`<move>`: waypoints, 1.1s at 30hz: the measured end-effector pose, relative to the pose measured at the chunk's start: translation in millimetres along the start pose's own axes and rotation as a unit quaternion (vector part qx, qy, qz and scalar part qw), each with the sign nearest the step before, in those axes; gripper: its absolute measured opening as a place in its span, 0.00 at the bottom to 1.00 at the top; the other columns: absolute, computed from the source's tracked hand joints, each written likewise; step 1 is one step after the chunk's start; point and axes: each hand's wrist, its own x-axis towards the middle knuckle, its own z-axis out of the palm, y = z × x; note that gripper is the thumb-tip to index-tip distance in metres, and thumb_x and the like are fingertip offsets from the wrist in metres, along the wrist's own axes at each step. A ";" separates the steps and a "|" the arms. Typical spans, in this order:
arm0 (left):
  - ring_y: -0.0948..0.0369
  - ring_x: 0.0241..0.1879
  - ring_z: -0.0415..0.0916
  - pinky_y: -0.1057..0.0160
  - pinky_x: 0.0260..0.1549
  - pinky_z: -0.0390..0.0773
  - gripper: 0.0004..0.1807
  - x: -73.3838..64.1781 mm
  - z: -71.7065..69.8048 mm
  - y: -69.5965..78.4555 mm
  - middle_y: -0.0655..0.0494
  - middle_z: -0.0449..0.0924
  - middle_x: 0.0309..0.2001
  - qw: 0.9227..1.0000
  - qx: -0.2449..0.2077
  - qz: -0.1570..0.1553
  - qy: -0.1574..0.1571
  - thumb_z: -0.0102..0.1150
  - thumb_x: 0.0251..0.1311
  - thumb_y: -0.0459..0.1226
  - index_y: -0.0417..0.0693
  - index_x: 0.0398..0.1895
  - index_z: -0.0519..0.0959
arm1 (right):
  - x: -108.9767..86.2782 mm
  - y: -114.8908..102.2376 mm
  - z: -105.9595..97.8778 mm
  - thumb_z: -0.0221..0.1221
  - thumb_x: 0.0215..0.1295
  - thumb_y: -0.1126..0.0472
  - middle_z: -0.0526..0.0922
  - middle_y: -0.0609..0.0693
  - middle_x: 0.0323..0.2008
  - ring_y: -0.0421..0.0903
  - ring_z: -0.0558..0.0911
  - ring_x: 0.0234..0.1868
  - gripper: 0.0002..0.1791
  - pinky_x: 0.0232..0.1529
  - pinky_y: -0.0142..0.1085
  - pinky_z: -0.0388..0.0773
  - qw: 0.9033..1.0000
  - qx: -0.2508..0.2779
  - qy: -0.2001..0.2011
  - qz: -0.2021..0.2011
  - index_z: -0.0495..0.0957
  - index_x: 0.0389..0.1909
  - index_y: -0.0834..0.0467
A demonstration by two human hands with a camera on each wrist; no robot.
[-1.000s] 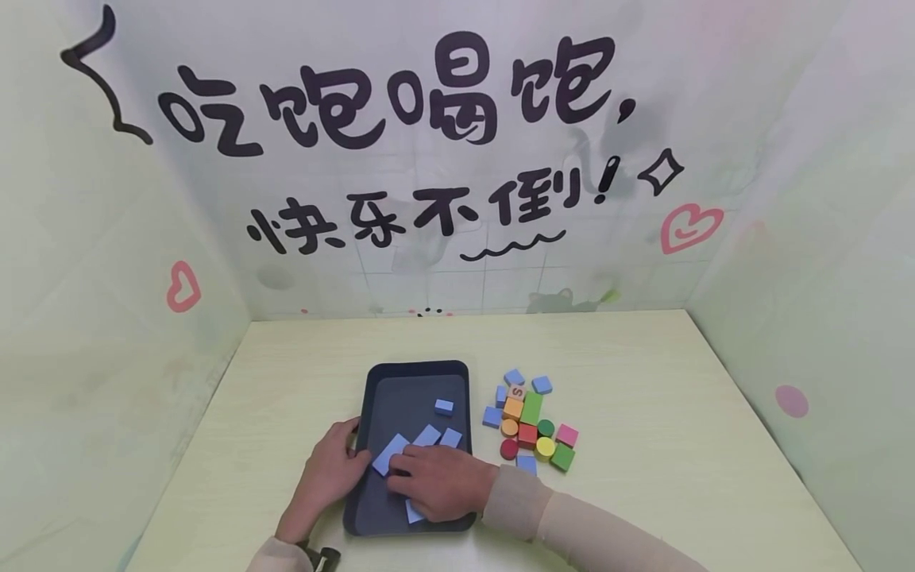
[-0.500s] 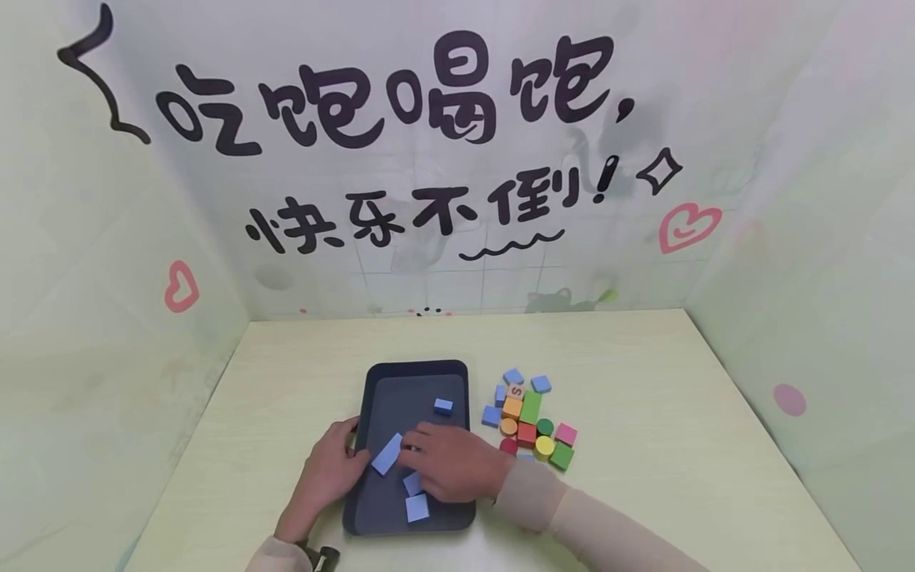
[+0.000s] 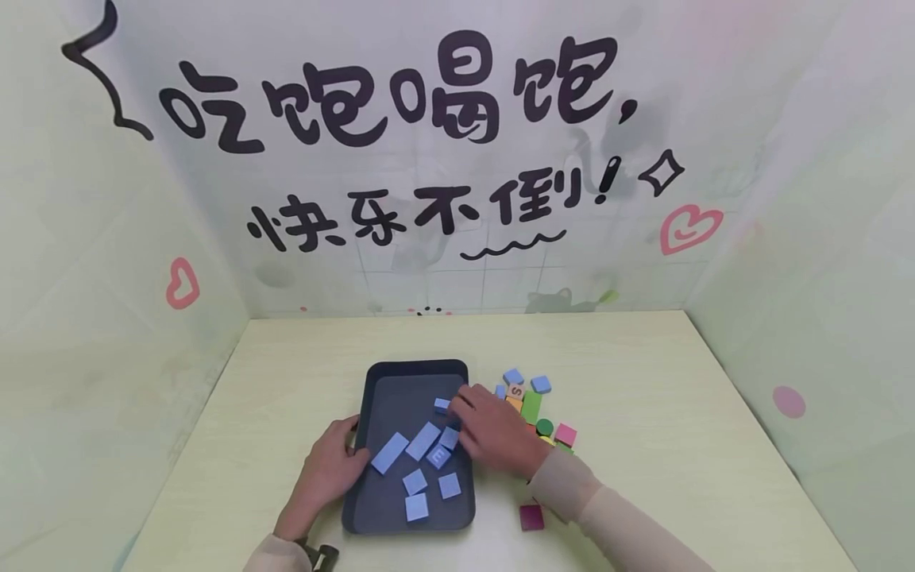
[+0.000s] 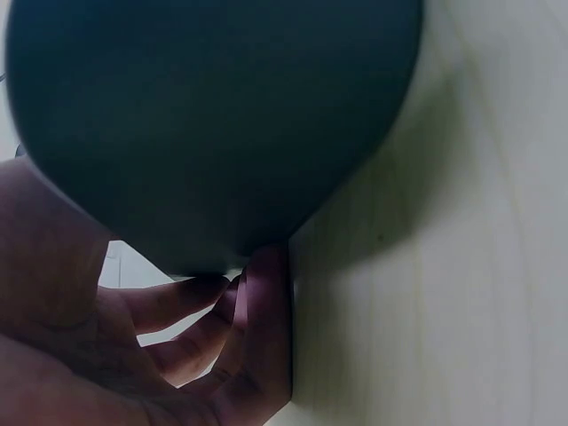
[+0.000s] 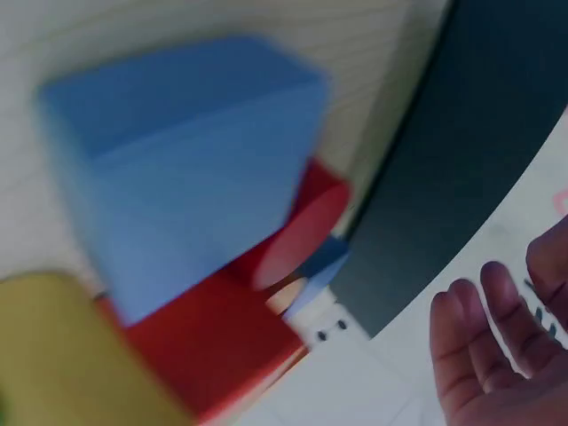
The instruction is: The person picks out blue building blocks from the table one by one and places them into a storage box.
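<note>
A dark tray (image 3: 418, 368) lies on the table with several blue blocks in it, one marked E (image 3: 438, 456). My left hand (image 3: 334, 465) grips the tray's left side, thumb at the rim; in the left wrist view its fingers (image 4: 257, 346) meet the outer wall. My right hand (image 3: 500, 429) is over the tray's right rim, near a small blue block (image 3: 442, 405). In the right wrist view this hand (image 5: 497, 364) shows loosely bent fingers and nothing held. Near it are a blue block (image 5: 195, 195), a red block (image 5: 213, 342) and a yellow cylinder (image 5: 80, 355).
Right of the tray is a cluster of coloured blocks, including a green block (image 3: 530, 407) and a pink block (image 3: 565, 434), partly hidden by my right hand. A dark magenta block (image 3: 531, 517) lies nearer the front. A printed wall (image 3: 457, 278) closes off the back.
My right hand has moved from the blue blocks inside the tray to its right rim, uncovering several of them. My left hand stays on the tray.
</note>
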 end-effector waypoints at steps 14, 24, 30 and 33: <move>0.55 0.41 0.79 0.53 0.37 0.79 0.34 -0.7 -1.5 1.2 0.38 0.80 0.60 1.000 0.001 -0.003 -0.001 0.64 0.66 0.34 0.29 0.74 0.74 | -5.5 17.1 2.1 0.63 0.74 0.63 0.77 0.49 0.46 0.48 0.75 0.46 0.11 0.53 0.42 0.80 0.995 0.013 -0.049 0.089 0.78 0.53 0.56; 0.56 0.41 0.78 0.54 0.37 0.78 0.33 -0.6 -0.1 0.4 0.39 0.80 0.60 1.000 -0.001 -0.004 0.001 0.64 0.66 0.34 0.30 0.74 0.74 | -2.2 20.1 7.8 0.66 0.74 0.59 0.77 0.49 0.45 0.48 0.74 0.45 0.13 0.53 0.41 0.78 0.992 -0.048 -0.090 0.077 0.77 0.54 0.57; 0.56 0.41 0.79 0.54 0.37 0.78 0.33 0.0 0.8 -0.8 0.39 0.80 0.61 1.000 -0.002 -0.002 0.004 0.64 0.66 0.34 0.31 0.74 0.74 | -2.7 22.3 10.2 0.69 0.72 0.58 0.77 0.50 0.44 0.48 0.73 0.44 0.15 0.52 0.40 0.76 0.991 -0.076 -0.086 0.062 0.78 0.54 0.57; 0.56 0.41 0.78 0.54 0.38 0.78 0.33 0.5 1.4 -1.5 0.40 0.80 0.61 1.000 0.001 -0.002 0.005 0.64 0.66 0.34 0.31 0.74 0.74 | -3.2 23.2 11.6 0.70 0.71 0.58 0.77 0.50 0.44 0.48 0.73 0.44 0.16 0.52 0.40 0.76 0.991 -0.085 -0.085 0.058 0.78 0.54 0.57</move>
